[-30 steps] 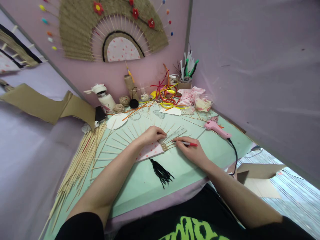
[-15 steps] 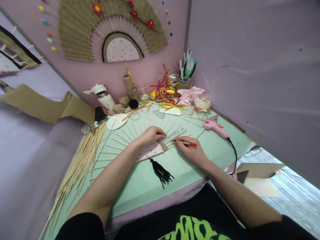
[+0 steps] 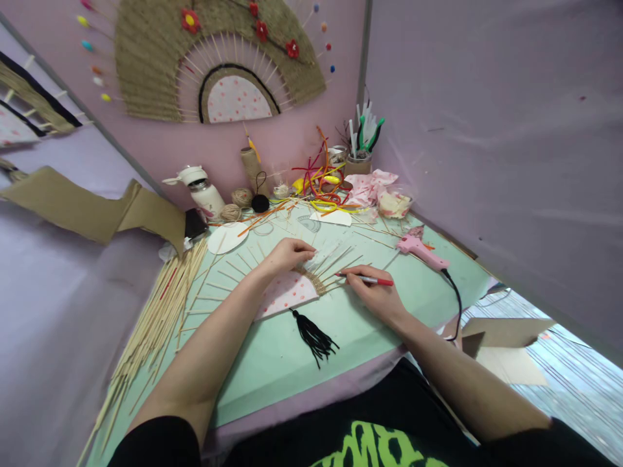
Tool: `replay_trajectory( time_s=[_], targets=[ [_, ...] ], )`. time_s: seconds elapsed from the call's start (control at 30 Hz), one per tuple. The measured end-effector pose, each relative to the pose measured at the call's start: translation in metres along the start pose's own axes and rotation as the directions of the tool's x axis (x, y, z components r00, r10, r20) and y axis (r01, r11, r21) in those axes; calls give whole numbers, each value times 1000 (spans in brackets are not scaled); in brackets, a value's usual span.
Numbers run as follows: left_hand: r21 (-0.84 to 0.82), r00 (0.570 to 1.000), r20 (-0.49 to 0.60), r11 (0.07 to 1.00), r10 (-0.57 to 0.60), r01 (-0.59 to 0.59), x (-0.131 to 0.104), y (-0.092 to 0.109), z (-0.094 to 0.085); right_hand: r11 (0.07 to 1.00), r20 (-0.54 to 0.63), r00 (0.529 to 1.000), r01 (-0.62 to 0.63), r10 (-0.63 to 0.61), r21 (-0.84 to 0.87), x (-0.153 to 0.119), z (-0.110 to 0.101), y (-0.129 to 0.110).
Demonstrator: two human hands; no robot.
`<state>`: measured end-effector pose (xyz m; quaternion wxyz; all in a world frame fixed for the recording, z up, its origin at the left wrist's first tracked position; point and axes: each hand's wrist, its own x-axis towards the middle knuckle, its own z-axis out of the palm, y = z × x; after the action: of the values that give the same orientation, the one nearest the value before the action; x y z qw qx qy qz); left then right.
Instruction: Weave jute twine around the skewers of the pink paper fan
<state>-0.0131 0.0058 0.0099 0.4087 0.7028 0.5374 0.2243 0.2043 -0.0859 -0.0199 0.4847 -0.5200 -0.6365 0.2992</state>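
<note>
A half-round piece of pink dotted cloth (image 3: 288,293) lies on the green table (image 3: 272,363), with thin sticks fanning out from its woven edge. My left hand (image 3: 291,254) is over the upper part of this fan, its fingertips pressed together at the end of a clear ruler (image 3: 327,254). My right hand (image 3: 372,288) holds a red and grey pen (image 3: 370,279), the tip close to the sticks on the right. A black tassel (image 3: 315,336) hangs down from the cloth's lower edge.
Many loose sticks (image 3: 156,318) lie at the left. A pink glue gun (image 3: 422,251) with a black cord rests on the right. Behind are a white bottle (image 3: 204,193), twine balls (image 3: 230,212), coloured pipe cleaners (image 3: 326,185) and a jar (image 3: 359,163) with green-handled pliers.
My left hand has moved left and slightly up, uncovering more of the cloth and its woven edge. The ruler has shifted left with it. My right hand and the pen moved slightly right.
</note>
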Motion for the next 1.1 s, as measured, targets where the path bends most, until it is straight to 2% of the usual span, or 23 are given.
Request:
replay_trajectory(
  time_s=[0.17, 0.33, 0.5, 0.7, 1.1],
  targets=[
    [52, 999, -18, 998, -35, 36, -1, -1, -8, 999, 6, 1000, 20, -20, 28, 9, 0, -14],
    [-7, 993, 57, 995, -101, 102, -4, 3, -2, 999, 85, 995, 42, -43, 11, 16, 12, -15],
    [28, 995, 80, 998, -62, 59, -6, 3, 2, 999, 93, 994, 54, -53, -1, 14, 19, -3],
    [53, 997, 82, 998, -17, 12, -1, -6, 4, 997, 158, 985, 70, -65, -29, 12, 18, 1],
    [62, 997, 79, 998, -22, 18, -1, -3, 9, 996, 178, 982, 73, -63, -53, 11, 18, 2]
  ],
)
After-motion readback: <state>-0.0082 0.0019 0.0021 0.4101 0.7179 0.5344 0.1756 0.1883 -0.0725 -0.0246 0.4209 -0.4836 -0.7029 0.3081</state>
